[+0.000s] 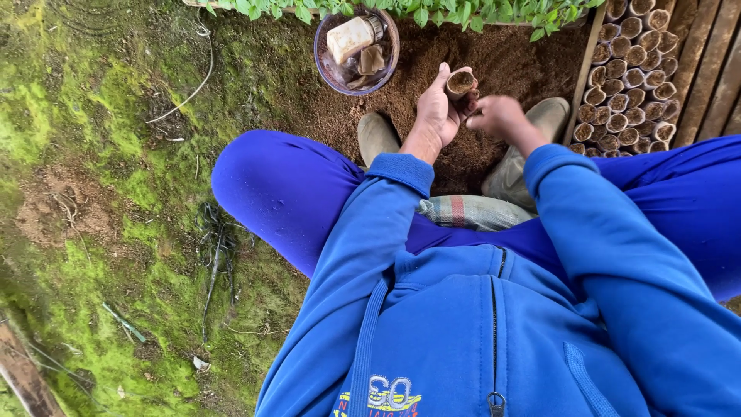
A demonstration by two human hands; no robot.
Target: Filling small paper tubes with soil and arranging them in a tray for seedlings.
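— Looking at the small soil-filled seedling pot (461,83), where does it sit?

— It sits up in the left hand (438,112), above the patch of loose brown soil (502,62), roughly upright with its open mouth facing the camera. The left grip is wrapped around its side, thumb raised along one edge.

— And the right hand (498,117)?

— It is just beside the pot, fingers curled in close to its rim. It is blurred, so I cannot tell whether that grip pinches anything or is merely bunched.

— What lies around them?

— Below the hands are two muddy boots (377,136) planted on the soil, and blue trousers and blue sleeves frame the view. Beyond the pot, a round basin (333,68) holds a pale plastic bottle (351,36) and some brown scraps. To the right, many filled seedling pots (629,77) stand packed in rows against wooden slats (710,69). Green seedlings (417,9) line the top edge. On the left the ground is mossy (93,139), strewn with twigs. A folded striped sack (471,211) lies under the person.
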